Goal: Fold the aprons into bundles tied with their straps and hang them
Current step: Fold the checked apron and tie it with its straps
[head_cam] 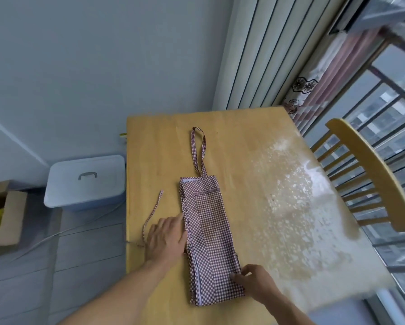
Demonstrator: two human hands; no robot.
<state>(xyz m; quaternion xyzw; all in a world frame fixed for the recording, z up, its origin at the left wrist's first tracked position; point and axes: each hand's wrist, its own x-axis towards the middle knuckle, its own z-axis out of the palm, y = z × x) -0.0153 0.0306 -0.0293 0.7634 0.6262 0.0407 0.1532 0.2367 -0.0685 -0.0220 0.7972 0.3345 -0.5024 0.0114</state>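
Your right hand (253,279) pinches the near right edge of the apron (208,233), fingers curled onto the cloth, while your left hand (167,238) lies flat with straight fingers pressed against the apron's left fold, gripping nothing. The apron is folded into a long narrow strip on the table (255,146), its long axis running from the near edge away from you, the neck loop (200,148) pointing out from its far end toward the wall. A waist strap (151,215) trails loose on the wood left of the apron, just beyond your left hand. Expect thin, light, limp cotton that slides and unfolds easily, so take hold at the near end through all layers when you roll. Left of the table, on the floor, sits a lidded storage box (86,181); right of it stands a wooden chair (370,170)
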